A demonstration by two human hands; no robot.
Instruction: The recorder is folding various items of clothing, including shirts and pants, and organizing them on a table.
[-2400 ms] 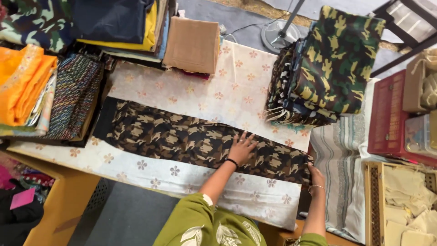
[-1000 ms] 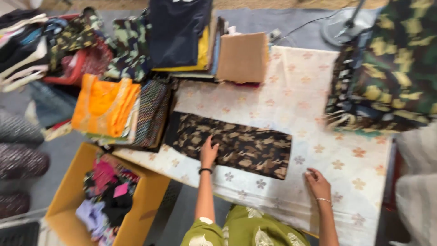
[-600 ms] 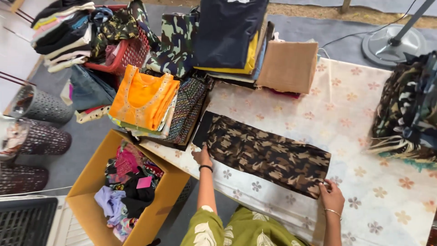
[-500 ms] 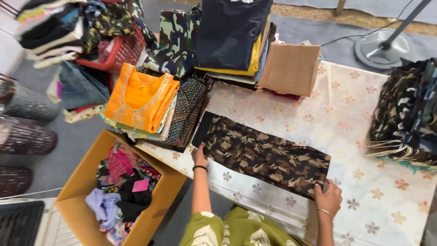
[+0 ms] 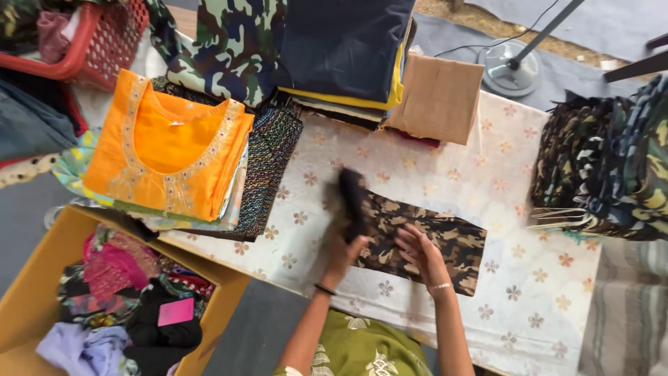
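Folded now: the camouflage cloth (image 5: 424, 240), stretched long across the table half a second ago, lies doubled into a shorter dark rectangle, and both hands have come in close together on it.

Left to right. Red basket (image 5: 83, 49) at top left, clothes inside. Below it, a yellow box (image 5: 28, 306) on the floor, full of mixed garments. Orange top (image 5: 167, 160) sits folded on a stack at the table's left end, a dark patterned fabric (image 5: 268, 170) just beside it. Behind these, a navy pile (image 5: 344, 42) and a brown carton (image 5: 435, 97).

Mid-table, on the flowered sheet (image 5: 543, 292): left hand (image 5: 344, 244) closed on the cloth's left end, lifting a dark blurred flap of it; exact grip hidden by blur. Right hand (image 5: 417, 251) lies flat, fingers spread, pressing the cloth's middle. Bangle on the right wrist, dark band on the left.

Far right, a tall camouflage stack (image 5: 605, 167), well apart from the hands. Fan base (image 5: 511, 66) on the floor beyond.
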